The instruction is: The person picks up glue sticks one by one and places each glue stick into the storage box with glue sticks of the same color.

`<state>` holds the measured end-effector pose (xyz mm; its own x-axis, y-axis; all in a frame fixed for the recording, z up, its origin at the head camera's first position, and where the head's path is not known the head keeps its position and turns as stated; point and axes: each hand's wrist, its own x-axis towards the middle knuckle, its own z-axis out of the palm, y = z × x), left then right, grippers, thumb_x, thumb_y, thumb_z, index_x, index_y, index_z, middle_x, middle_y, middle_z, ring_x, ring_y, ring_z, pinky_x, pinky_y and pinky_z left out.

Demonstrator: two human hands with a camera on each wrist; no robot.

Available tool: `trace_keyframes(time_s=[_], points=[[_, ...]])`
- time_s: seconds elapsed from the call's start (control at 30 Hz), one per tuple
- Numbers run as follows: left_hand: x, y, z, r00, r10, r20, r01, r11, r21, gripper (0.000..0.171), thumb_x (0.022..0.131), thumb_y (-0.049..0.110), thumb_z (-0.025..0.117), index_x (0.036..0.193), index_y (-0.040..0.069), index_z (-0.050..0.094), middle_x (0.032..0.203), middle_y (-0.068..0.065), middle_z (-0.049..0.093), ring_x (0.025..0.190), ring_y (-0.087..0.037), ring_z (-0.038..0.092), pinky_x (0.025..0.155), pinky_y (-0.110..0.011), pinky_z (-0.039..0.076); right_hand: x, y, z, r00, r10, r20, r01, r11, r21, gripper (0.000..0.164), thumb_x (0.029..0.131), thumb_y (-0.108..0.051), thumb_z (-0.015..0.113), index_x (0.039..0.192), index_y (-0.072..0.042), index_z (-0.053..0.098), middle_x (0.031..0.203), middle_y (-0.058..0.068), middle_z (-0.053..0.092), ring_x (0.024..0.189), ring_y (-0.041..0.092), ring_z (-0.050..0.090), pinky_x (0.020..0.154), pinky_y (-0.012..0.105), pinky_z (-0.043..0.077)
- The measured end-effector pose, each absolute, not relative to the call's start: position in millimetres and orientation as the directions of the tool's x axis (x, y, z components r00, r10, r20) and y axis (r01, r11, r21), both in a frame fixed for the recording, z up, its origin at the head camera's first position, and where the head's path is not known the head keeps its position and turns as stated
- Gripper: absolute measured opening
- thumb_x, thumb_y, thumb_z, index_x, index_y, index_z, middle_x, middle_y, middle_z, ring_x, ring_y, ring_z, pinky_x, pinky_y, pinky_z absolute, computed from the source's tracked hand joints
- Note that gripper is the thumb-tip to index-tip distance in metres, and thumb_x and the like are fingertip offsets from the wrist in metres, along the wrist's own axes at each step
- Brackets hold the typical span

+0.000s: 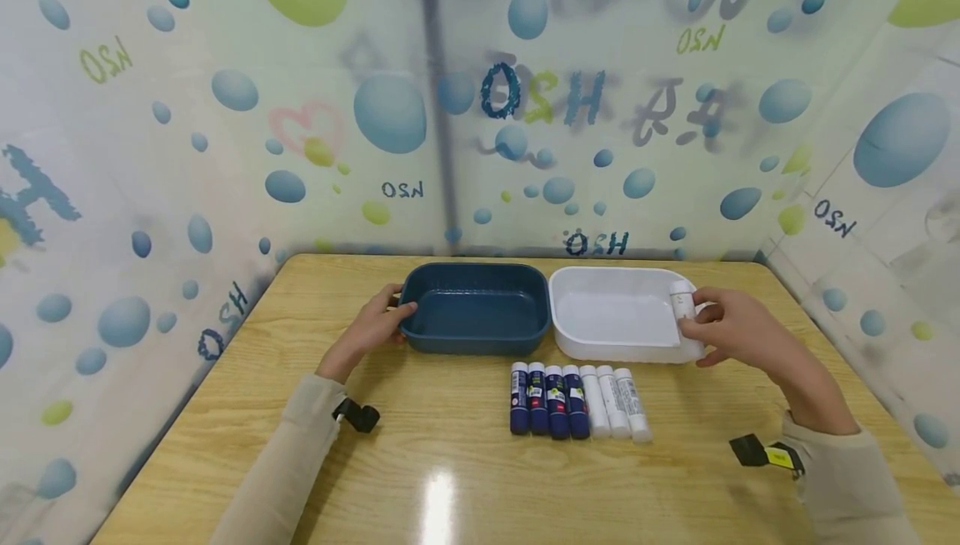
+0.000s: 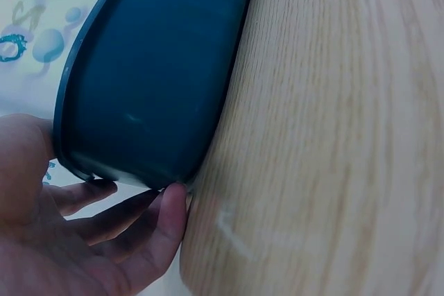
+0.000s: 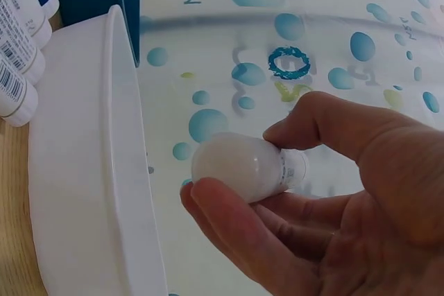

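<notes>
My left hand [image 1: 370, 326] grips the left end of a dark blue tray [image 1: 476, 345], thumb over the rim and the other fingers outside. The left wrist view shows the fingers at that end of the tray [image 2: 152, 67]. A white glue stick [image 1: 682, 302] is pinched upright in my right hand [image 1: 742, 327], over the right end of a white tray [image 1: 618, 352]. In the right wrist view, thumb and fingers close round this glue stick [image 3: 239, 166], its rounded end facing the camera. Both trays look bare inside.
In front of the trays lies a row of glue sticks: several dark blue ones [image 1: 557, 402] with white caps, then three white ones [image 1: 612, 402]. The trays stand side by side on a wooden table [image 1: 420, 462]. Behind hangs a bubble-patterned curtain [image 1: 480, 153].
</notes>
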<state>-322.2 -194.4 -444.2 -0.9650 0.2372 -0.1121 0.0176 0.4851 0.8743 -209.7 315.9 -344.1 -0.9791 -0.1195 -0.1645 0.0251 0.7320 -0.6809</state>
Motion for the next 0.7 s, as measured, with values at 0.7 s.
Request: trace_keyframes(time_s=[0.7], points=[[-323, -196, -446, -0.967, 0.235, -0.1, 0.029, 0.49, 0.871, 0.057, 0.11, 0.029, 0.051, 0.159, 0.008, 0.032, 0.147, -0.03, 0.048, 0.08, -0.02, 0.065, 0.069, -0.033, 0.06, -224, 320, -346, -0.995, -0.038, -0.091, 0.032, 0.749, -0.662, 0.06, 0.102, -0.029, 0.065, 0.141, 0.012, 0.044, 0.115, 0.031, 0.065, 0.085, 0.022, 0.068, 0.071, 0.033, 0.065]])
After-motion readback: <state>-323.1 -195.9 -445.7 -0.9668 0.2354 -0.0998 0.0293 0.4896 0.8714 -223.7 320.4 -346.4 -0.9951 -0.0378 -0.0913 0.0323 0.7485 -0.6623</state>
